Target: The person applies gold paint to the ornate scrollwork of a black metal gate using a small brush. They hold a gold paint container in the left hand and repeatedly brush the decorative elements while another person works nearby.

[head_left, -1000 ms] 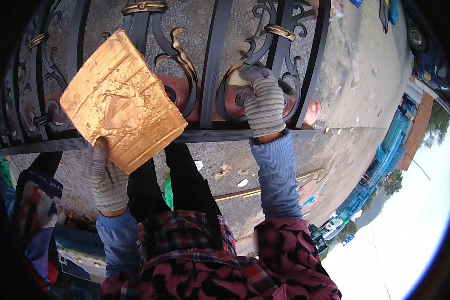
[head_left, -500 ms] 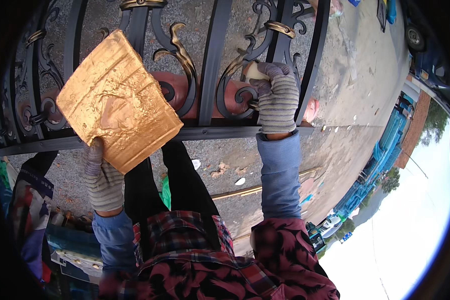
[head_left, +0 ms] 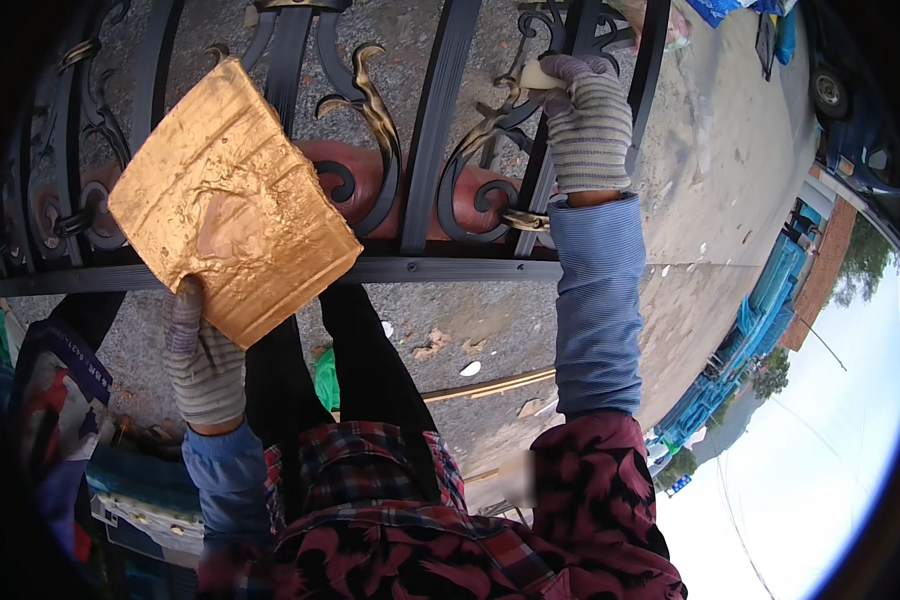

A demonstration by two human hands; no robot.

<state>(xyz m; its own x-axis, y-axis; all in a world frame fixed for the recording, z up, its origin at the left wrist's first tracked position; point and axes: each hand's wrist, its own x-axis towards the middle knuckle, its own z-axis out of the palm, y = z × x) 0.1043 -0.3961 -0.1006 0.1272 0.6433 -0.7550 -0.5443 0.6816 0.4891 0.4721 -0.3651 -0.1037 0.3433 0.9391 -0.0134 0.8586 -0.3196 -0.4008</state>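
My left hand [head_left: 204, 362], in a striped knit glove, grips the near edge of a square board [head_left: 280, 235] coated with wet-looking gold paint. The board is tilted above a black metal railing [head_left: 433, 130] with curled scrolls. In my gloved right hand [head_left: 592, 125], the fingers close round a small cream pad, perhaps a sponge [head_left: 540, 76]. That hand is over the upper part of a scroll on the right, and the pad is at its gold-tinted tip. Gold also marks a leaf-shaped scroll [head_left: 378, 125] in the middle and a collar [head_left: 526, 220] below my right hand.
A dark red rounded support [head_left: 368, 178] lies beneath the railing. Long thin strips [head_left: 490, 386] and pale scraps lie on the ground near my legs. A printed sack [head_left: 65, 390] is at the left, and a vehicle [head_left: 855, 120] stands far right.
My right hand has moved up and slightly right along the scroll with the pad, away from the gold collar. My left hand and the board have barely shifted.
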